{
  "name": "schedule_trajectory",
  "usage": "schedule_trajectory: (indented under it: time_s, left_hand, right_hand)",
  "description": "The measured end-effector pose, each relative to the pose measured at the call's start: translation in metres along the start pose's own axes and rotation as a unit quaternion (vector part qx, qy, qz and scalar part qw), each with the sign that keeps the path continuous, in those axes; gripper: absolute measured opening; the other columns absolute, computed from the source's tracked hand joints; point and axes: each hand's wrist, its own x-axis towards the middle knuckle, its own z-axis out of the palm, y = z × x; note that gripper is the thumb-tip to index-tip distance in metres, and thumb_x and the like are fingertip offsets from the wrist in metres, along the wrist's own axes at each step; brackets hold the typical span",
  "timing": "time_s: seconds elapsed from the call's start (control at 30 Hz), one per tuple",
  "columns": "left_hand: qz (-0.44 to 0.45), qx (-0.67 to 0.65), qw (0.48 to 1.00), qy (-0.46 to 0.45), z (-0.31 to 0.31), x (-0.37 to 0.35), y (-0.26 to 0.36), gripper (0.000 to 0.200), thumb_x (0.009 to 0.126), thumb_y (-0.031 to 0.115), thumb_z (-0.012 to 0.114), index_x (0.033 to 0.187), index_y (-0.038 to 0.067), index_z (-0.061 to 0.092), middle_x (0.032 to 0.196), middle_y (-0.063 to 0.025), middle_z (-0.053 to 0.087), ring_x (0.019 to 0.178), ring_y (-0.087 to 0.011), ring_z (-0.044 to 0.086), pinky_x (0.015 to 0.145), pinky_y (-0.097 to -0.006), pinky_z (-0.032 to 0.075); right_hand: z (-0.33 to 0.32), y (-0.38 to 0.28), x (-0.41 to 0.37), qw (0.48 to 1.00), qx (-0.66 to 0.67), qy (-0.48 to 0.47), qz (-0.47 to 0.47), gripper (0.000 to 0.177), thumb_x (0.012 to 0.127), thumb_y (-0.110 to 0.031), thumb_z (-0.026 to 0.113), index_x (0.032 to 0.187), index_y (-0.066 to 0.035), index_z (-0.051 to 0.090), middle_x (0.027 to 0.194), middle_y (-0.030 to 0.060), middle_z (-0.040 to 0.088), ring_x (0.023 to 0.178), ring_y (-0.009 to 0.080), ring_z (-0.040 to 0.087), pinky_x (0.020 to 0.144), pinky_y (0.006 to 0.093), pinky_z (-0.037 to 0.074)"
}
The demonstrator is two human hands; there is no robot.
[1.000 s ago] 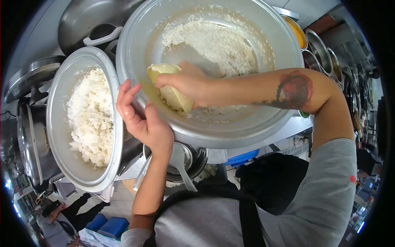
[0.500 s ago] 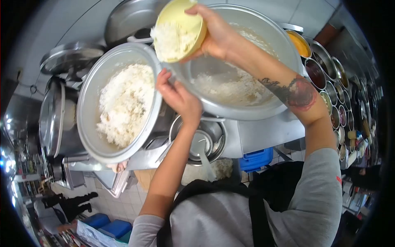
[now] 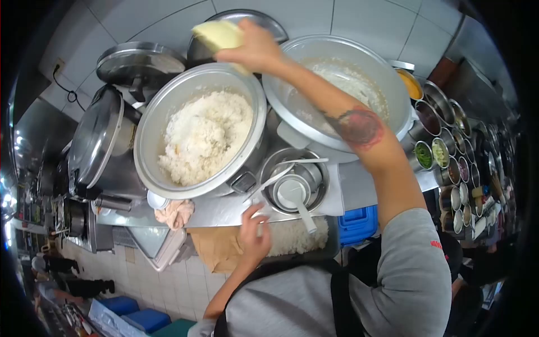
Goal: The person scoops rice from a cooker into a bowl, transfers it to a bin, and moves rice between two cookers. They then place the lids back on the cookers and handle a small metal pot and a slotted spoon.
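My right hand (image 3: 254, 48) grips a yellow bowl (image 3: 219, 37), blurred by motion and tipped over the back rim of the left pot (image 3: 141, 163). White rice (image 3: 205, 135) is heaped in that pot. My left hand (image 3: 255, 233) is near the counter's front edge, fingers apart and slightly curled, holding nothing. Right of the rice pot stands a second large pot (image 3: 401, 101) with rice remnants on its inside. Between the pots and my body, a steel bowl (image 3: 269, 197) holds a white-handled ladle (image 3: 304, 216) and smaller pots.
Metal lids (image 3: 140, 59) lean at the back left beside a lidded cooker (image 3: 95, 140). A pink cloth (image 3: 175, 214) lies by the front edge. Rice fills a tray (image 3: 333, 238) below. Ingredient containers (image 3: 424, 154) line the right. People stand far off at left.
The yellow bowl has swung left over the rice pot and tipped, and the rice in it no longer shows. My left hand has dropped from the pots toward my body.
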Motion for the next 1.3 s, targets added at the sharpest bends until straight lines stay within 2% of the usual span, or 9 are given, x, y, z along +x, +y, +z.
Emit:
schedule_trajectory:
  time_s: [0.1, 0.33, 0.47, 0.57, 0.77, 0.87, 0.97, 1.07, 1.3]
  left_hand:
    - [-0.1, 0.029, 0.994, 0.046, -0.04, -0.044, -0.011, 0.014, 0.077, -0.008, 0.056, 0.089, -0.001, 0.058, 0.104, -0.0187, 0.061, 0.099, -0.0325, 0.059, 0.087, -0.0388, 0.046]
    - [-0.035, 0.07, 0.997, -0.024, -0.001, -0.003, 0.025, 0.025, 0.075, -0.006, 0.058, 0.099, 0.0, 0.06, 0.113, -0.0203, 0.057, 0.11, -0.039, 0.054, 0.098, -0.0464, 0.041]
    - [0.061, 0.088, 0.977, -0.183, 0.067, 0.089, 0.06, 0.064, 0.08, 0.011, 0.063, 0.139, 0.007, 0.039, 0.151, -0.023, 0.022, 0.139, -0.048, 0.016, 0.111, -0.0548, 0.017]
    - [0.041, 0.126, 0.958, -0.255, 0.122, 0.123, 0.051, 0.067, 0.085, 0.025, 0.06, 0.145, 0.015, 0.032, 0.155, -0.0218, 0.01, 0.14, -0.0491, 0.006, 0.11, -0.0611, 0.01]
    - [0.035, 0.223, 0.956, -0.185, 0.149, 0.122, 0.045, 0.054, 0.091, 0.034, 0.052, 0.141, 0.019, 0.039, 0.156, -0.0182, 0.007, 0.141, -0.0486, 0.001, 0.106, -0.0683, 0.005]
    - [0.027, 0.189, 0.964, -0.183, 0.152, 0.12, 0.041, 0.05, 0.091, 0.036, 0.051, 0.137, 0.018, 0.043, 0.156, -0.0184, 0.007, 0.14, -0.0495, -0.002, 0.107, -0.0674, 0.0]
    - [0.029, 0.169, 0.969, -0.177, 0.154, 0.117, 0.033, 0.049, 0.092, 0.04, 0.049, 0.136, 0.018, 0.043, 0.156, -0.019, 0.005, 0.14, -0.0506, -0.005, 0.106, -0.0665, -0.005]
    - [0.038, 0.174, 0.969, -0.169, 0.156, 0.115, 0.03, 0.048, 0.095, 0.044, 0.044, 0.135, 0.018, 0.044, 0.156, -0.0201, 0.003, 0.14, -0.0503, -0.007, 0.106, -0.0663, -0.006]
    - [0.043, 0.157, 0.976, -0.142, 0.16, 0.112, 0.026, 0.052, 0.085, 0.029, 0.062, 0.135, 0.023, 0.046, 0.156, -0.0198, 0.004, 0.139, -0.052, -0.005, 0.103, -0.0709, -0.004]
  right_hand:
    - [-0.05, 0.058, 0.004, 0.984, -0.136, 0.018, -0.117, 0.062, 0.058, -0.031, 0.078, 0.106, 0.001, 0.054, 0.097, 0.0222, 0.062, 0.088, 0.0343, 0.063, 0.077, 0.0398, 0.05]
    - [-0.071, 0.178, -0.071, 0.892, -0.228, -0.374, -0.11, 0.08, 0.05, -0.016, 0.082, 0.123, -0.007, 0.05, 0.121, 0.0162, 0.053, 0.115, 0.0356, 0.049, 0.097, 0.0443, 0.043]
    - [-0.061, 0.171, -0.108, 0.819, -0.295, -0.469, -0.152, 0.081, 0.055, -0.015, 0.082, 0.129, -0.012, 0.047, 0.139, 0.0076, 0.044, 0.134, 0.0333, 0.034, 0.1, 0.0573, 0.037]
    - [-0.077, 0.194, -0.13, 0.831, -0.222, -0.449, -0.243, 0.08, 0.057, -0.016, 0.082, 0.129, -0.019, 0.047, 0.139, 0.001, 0.045, 0.138, 0.0341, 0.029, 0.092, 0.0696, 0.037]
    - [-0.131, 0.212, -0.151, 0.73, -0.278, -0.481, -0.398, 0.079, 0.056, -0.014, 0.08, 0.128, -0.02, 0.048, 0.14, 0.0033, 0.044, 0.136, 0.0307, 0.033, 0.094, 0.0659, 0.039]
    - [-0.145, 0.179, -0.116, 0.707, -0.291, -0.602, -0.227, 0.078, 0.056, -0.016, 0.081, 0.126, -0.015, 0.049, 0.138, 0.0095, 0.045, 0.132, 0.0307, 0.038, 0.095, 0.0571, 0.043]
    - [-0.132, 0.185, -0.085, 0.853, -0.083, -0.481, -0.185, 0.072, 0.058, -0.013, 0.077, 0.125, -0.008, 0.05, 0.116, 0.0171, 0.06, 0.111, 0.0323, 0.057, 0.089, 0.045, 0.048]
    - [-0.106, 0.193, -0.06, 0.915, -0.026, -0.398, 0.058, 0.062, 0.057, -0.019, 0.077, 0.111, 0.002, 0.054, 0.099, 0.0208, 0.063, 0.089, 0.0316, 0.064, 0.074, 0.0387, 0.051]
    - [-0.099, 0.192, -0.143, 0.945, 0.005, -0.324, -0.039, 0.054, 0.064, -0.023, 0.075, 0.106, 0.002, 0.053, 0.095, 0.022, 0.061, 0.092, 0.0364, 0.061, 0.078, 0.0396, 0.048]
